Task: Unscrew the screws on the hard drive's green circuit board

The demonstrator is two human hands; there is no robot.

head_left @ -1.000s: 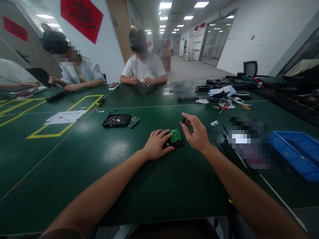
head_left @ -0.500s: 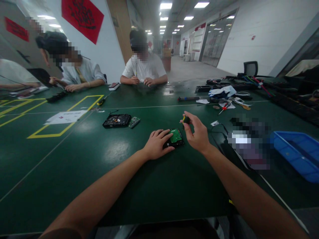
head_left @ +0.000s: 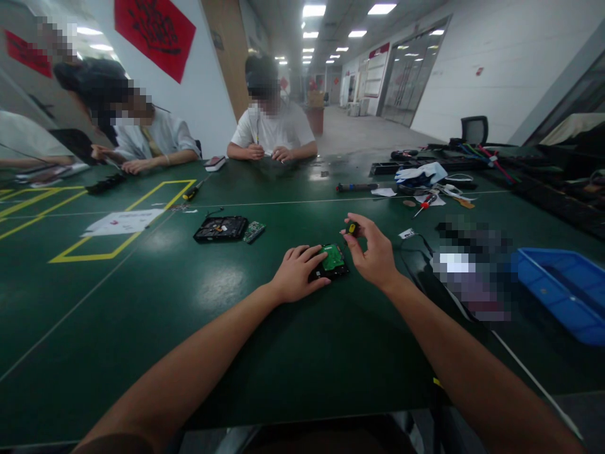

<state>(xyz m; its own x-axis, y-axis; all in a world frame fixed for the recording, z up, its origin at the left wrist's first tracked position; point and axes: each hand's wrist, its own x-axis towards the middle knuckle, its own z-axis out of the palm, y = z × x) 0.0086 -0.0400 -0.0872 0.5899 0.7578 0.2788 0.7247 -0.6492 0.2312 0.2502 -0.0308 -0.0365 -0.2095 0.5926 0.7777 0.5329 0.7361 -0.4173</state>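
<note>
A black hard drive with a green circuit board (head_left: 333, 257) lies on the green table. My left hand (head_left: 299, 275) rests over its left side, fingers spread on the drive. Just right of the drive, my right hand (head_left: 373, 251) pinches the yellow and black handle of a screwdriver (head_left: 352, 228). The tool's shaft and tip are too faint to make out beside the board. Farther left lie an opened black drive (head_left: 221, 228) and a loose circuit board (head_left: 254, 231).
A blue tray (head_left: 562, 290) stands at the right, near a blurred-out object and cables. Beyond are a red-handled screwdriver (head_left: 428, 202), papers and tools. Another yellow screwdriver (head_left: 190, 193) lies left. Several people are across the table (head_left: 142, 315).
The screwdriver handle has turned a little between my right fingers. My left hand stays on the drive. At the far left, a standing person has leaned forward.
</note>
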